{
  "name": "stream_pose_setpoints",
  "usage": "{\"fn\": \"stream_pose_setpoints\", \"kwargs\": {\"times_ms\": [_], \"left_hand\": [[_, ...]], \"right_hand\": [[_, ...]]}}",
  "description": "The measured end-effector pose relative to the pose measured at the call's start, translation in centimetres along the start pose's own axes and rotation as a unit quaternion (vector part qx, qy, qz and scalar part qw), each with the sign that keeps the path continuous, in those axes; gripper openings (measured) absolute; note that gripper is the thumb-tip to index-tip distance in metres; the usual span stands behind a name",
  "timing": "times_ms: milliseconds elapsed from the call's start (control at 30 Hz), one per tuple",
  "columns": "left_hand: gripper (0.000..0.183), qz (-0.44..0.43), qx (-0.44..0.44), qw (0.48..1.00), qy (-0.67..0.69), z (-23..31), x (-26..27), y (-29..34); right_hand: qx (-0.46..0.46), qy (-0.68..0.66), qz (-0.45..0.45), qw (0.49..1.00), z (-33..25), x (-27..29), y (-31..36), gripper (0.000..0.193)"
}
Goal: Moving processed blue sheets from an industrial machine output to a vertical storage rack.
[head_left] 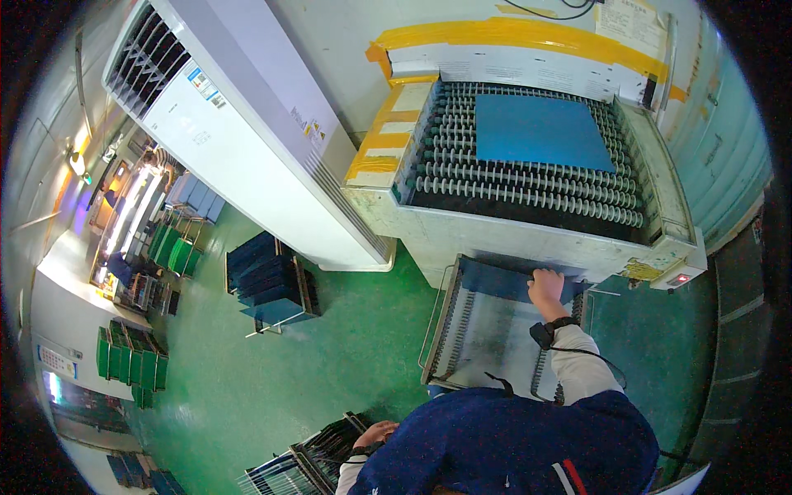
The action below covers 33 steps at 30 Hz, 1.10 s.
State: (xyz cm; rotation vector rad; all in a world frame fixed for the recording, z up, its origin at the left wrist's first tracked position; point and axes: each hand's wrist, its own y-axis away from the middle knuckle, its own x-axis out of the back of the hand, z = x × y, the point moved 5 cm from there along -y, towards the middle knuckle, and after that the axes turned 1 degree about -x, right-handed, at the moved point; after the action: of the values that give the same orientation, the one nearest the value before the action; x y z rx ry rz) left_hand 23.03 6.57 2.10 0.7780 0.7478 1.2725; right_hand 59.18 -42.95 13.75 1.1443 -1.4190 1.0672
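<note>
My right hand [546, 290] is closed on the upper edge of a dark blue panel [505, 283], which stands in a metal rack [450, 326] with coiled, spring-like side rails. The rack is directly in front of my body, below the front wall of a roller machine [528, 194]. A flat bright blue sheet [540, 130] lies on the machine's rows of white disc rollers. At lower left, my left hand [375, 435] is against a second rack [309, 458] holding several dark panels. Its fingers are mostly hidden, so I cannot make out a grip.
A tall white air conditioner [247, 148] stands left of the machine. On the green floor, a rack of dark blue panels [272, 280] stands near its base. Green racks [132, 359] stand farther left. A thin black cable [590, 355] trails from my right wrist.
</note>
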Motion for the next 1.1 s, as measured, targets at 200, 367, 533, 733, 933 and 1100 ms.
{"fn": "stream_pose_setpoints", "kwargs": {"times_ms": [200,367,533,733,933,1100], "left_hand": [[0.031,-0.011,0.006,1.000,0.003,-2.2,1.0,-1.5],[0.032,-0.018,0.000,1.000,0.010,-1.7,0.7,-1.0],[0.032,-0.030,-0.007,1.000,0.002,-1.6,0.5,-1.2],[0.032,-0.041,-0.013,0.999,-0.001,-1.1,0.6,-1.3],[0.032,-0.052,-0.019,0.998,-0.009,-0.7,0.7,-1.8],[0.032,-0.056,-0.020,0.998,-0.011,-0.3,0.9,-1.7]], "right_hand": [[-0.010,0.002,-0.031,0.999,0.0,-0.5,-0.1,0.019],[0.010,-0.006,-0.028,1.000,0.4,-0.5,0.6,0.017],[0.040,-0.030,0.004,0.999,0.5,1.3,0.2,0.017],[0.083,-0.011,0.020,0.996,-0.7,8.1,-0.5,0.018],[0.097,-0.026,0.038,0.994,-0.8,14.8,0.3,0.023],[0.065,-0.045,0.057,0.995,0.0,18.3,0.7,0.027]]}}
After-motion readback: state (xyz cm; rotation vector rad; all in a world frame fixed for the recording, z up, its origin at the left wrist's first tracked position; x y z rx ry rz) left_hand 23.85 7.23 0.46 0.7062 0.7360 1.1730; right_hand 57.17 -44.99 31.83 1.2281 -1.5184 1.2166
